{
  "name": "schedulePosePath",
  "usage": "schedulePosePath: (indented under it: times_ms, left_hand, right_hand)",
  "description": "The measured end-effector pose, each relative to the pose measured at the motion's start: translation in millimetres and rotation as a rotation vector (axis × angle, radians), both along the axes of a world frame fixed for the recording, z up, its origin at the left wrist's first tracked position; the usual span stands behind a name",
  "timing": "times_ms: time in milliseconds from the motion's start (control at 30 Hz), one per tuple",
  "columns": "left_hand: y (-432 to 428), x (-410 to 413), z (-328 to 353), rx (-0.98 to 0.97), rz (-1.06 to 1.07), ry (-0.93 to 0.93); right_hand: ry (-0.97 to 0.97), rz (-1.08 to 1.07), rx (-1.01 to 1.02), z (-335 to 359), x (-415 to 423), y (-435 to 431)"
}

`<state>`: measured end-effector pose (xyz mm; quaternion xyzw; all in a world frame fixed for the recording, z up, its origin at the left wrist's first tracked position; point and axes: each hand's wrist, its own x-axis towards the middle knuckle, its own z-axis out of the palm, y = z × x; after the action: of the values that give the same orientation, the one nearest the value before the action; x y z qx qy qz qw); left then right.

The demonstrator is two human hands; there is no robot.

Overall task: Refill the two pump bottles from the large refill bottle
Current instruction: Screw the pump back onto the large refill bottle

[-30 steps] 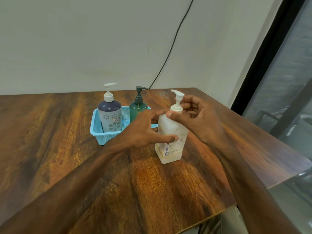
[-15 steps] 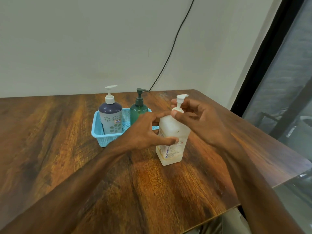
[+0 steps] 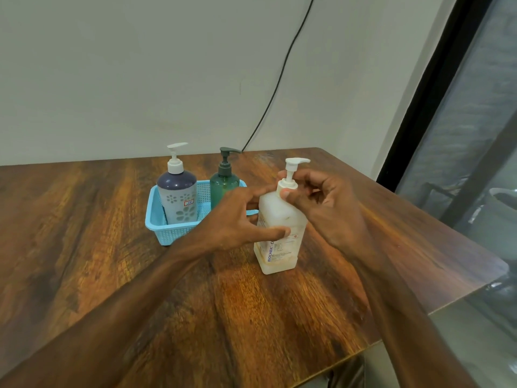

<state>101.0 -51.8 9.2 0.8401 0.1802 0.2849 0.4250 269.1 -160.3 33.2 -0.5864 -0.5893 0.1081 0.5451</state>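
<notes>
Three pump bottles are in view, and one of them is the large refill bottle, a cloudy white one with a white pump, standing upright on the wooden table just right of a single pale blue basket. The other two stand upright side by side inside that basket: a dark blue bottle with a grey flower-patterned lower half and a white pump on the left, and a green bottle with a dark pump on the right, partly hidden behind the left hand. Both of the person's hands are on the refill bottle. The left hand grips its body from the left, thumb laid across the front face and fingers wrapped round the far side. The right hand is curled round the pump collar at the neck, thumb tip pressed against it from the front and the other fingers bent behind it. The pump head rises above both hands with its spout pointing right. One black cable runs down the pale wall to the table's far edge
</notes>
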Motion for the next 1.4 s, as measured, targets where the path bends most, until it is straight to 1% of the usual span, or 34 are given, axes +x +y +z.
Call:
schedulePosePath:
  times_ms: [167,267,333,433,467,533,800,1033,1133,1267,1300,1333,1400]
  left_hand:
    - [-1,1,-1,0.004,0.027,0.001]
    - [-1,1,0,-0.003,0.023,0.011]
    - [1,-1,1,-0.008,0.000,0.026]
    - [2,-1,2,-0.004,-0.028,0.054]
    - [4,-1,2,-0.011,-0.035,0.065]
    - [6,-3,2,-0.033,-0.042,0.074]
    - [2,-3,-1,0.034,0.012,0.101]
    - [-7,-1,6,0.122,0.072,0.176]
    - [-15,-11,5,0.196,0.109,0.176]
    - [-19,-40,-1,0.270,0.250,0.221]
    - [-20,-50,-4,0.286,0.295,0.203]
    - [-21,-60,-8,0.291,0.344,0.170]
    - [-21,-82,-18,0.291,0.480,0.059]
  right_hand:
    - [0.011,-0.116,0.075,-9,-13,0]
    - [-0.005,-0.125,0.048,-7,-15,-3]
    - [-0.027,-0.013,-0.086,5,-2,-5]
    - [-0.036,0.226,-0.305,30,24,-5]
    - [-0.045,0.269,-0.343,35,28,-4]
    - [-0.082,0.282,-0.356,35,27,1]
    - [0.031,0.048,-0.097,0,6,-5]
    - [0.055,-0.003,-0.112,-1,2,-12]
    - [0.104,-0.094,-0.025,-5,-6,-22]
    - [0.096,-0.336,0.164,-7,-29,-45]
    - [0.074,-0.391,0.226,-7,-39,-53]
    - [0.038,-0.410,0.288,-7,-51,-61]
    - [-0.031,-0.345,0.352,-7,-78,-75]
